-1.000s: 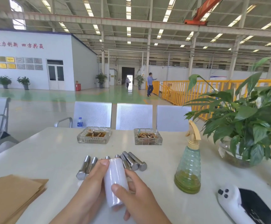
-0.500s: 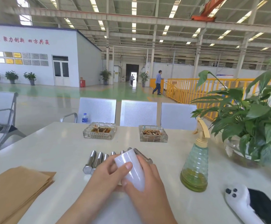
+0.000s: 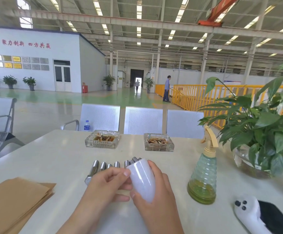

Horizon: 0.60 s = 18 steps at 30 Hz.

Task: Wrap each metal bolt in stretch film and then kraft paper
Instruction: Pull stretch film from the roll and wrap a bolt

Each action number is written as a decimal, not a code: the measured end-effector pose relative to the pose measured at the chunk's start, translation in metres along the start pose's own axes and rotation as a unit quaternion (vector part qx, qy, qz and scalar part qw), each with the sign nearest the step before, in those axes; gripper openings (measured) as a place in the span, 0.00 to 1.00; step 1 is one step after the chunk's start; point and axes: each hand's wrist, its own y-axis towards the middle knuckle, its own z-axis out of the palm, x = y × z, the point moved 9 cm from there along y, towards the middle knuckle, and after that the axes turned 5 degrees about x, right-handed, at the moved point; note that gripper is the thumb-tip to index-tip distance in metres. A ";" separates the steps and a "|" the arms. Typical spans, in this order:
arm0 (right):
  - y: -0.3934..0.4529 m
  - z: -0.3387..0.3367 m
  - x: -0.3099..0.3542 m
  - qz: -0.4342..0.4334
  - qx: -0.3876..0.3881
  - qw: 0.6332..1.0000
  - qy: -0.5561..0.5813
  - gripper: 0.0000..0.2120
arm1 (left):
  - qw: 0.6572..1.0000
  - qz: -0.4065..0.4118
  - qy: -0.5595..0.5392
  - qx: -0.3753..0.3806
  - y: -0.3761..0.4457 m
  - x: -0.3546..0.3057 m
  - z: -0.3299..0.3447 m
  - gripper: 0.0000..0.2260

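Closest to the camera, the right hand (image 3: 156,191) is wrapping its fingers and thumb around a white roll of stretch film (image 3: 142,179), holding it tilted just above the table (image 3: 56,157), while the left hand (image 3: 107,184) is pinching at the roll's left edge with thumb and fingertips, like it's picking at the film end, though I can't tell if any film is actually peeling off. Off to the near left a stack of kraft paper (image 3: 14,201) is lying flat on the table, well apart from the hands. Near right, a white controller thing (image 3: 248,215) is sitting against a dark phone (image 3: 275,220). Right behind the hands the metal bolts (image 3: 103,166) are lying side by side in a row, partly hidden by the fingers and the roll, all still bare metal as far as I can see. To the right a green spray bottle (image 3: 202,176) is standing upright, and past that a potted plant (image 3: 262,129) is sitting in a glass bowl. Farther back, two glass ashtrays (image 3: 102,141) are sitting full of butts near the far edge. Beyond the table there's a row of metal seats (image 3: 142,119) with a water bottle (image 3: 86,125) on it, then a big factory hall with yellow railings (image 3: 194,97).
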 end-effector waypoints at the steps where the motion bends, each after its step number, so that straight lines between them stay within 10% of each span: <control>1: 0.000 0.000 0.001 -0.004 -0.002 1.000 -0.006 0.38 | 1.000 -0.005 0.007 -0.002 0.001 0.001 -0.001 0.08; 18: 0.002 0.010 0.001 -0.059 0.012 0.997 -0.044 0.40 | 0.998 -0.053 0.023 -0.002 0.002 0.012 -0.011 0.11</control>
